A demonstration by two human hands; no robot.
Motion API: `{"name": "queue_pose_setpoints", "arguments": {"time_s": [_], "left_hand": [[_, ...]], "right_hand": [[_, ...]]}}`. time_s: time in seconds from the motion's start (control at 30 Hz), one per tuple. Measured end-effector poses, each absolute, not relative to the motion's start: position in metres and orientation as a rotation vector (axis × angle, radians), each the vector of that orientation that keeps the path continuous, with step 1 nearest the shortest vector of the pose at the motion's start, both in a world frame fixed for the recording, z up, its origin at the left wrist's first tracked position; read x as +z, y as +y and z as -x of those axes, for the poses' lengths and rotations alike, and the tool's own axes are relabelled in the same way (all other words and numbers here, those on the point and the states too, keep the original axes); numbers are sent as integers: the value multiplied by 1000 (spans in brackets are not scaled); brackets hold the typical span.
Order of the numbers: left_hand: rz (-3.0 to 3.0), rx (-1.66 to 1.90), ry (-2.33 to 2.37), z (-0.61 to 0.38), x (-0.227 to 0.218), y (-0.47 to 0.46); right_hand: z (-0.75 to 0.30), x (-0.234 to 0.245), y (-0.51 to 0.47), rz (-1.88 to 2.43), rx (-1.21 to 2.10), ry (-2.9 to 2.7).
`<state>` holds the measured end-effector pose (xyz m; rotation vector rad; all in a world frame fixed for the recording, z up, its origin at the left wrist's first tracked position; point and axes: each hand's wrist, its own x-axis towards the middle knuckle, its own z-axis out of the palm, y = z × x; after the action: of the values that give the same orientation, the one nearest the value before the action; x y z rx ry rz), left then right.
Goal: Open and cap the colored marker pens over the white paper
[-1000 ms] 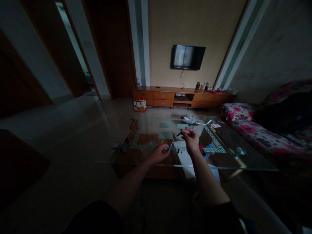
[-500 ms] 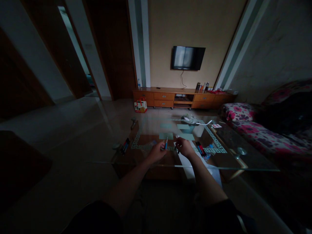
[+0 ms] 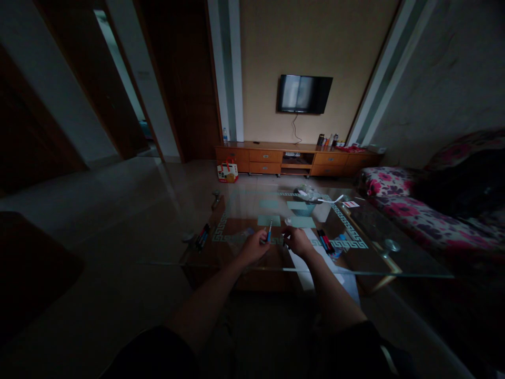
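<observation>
Above the near part of the glass coffee table (image 3: 244,266), my left hand (image 3: 254,246) is closed on a slim blue pen (image 3: 269,236) whose thin pale tip points up and away. Beside it on the right, my right hand (image 3: 296,242) has its fingers pinched together. A small dark piece (image 3: 284,243) shows below those fingertips, too small and dim to name. The two hands are apart. White paper (image 3: 302,266) shows below my right hand and forearm.
Dark pens with coloured parts lie left (image 3: 202,237) and right (image 3: 325,241) on the table. A bowl with clear plastic (image 3: 307,193) and a red-and-white card (image 3: 350,204) are farther back. A floral sofa (image 3: 418,205) stands right, a TV cabinet (image 3: 264,156) beyond.
My right hand has shifted and turned slightly, so less of the dark piece shows under its fingers. My left hand holds the blue pen in nearly the same place.
</observation>
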<state>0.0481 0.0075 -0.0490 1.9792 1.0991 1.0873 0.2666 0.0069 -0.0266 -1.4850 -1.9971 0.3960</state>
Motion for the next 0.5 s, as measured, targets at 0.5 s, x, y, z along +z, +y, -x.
{"name": "queue_pose_setpoints", "arguments": {"time_s": [0.5], "left_hand": [[-1973,1078,1099,-48,-52,9]], "right_hand": [[-267,-23,5,1579,394,-2047]]}}
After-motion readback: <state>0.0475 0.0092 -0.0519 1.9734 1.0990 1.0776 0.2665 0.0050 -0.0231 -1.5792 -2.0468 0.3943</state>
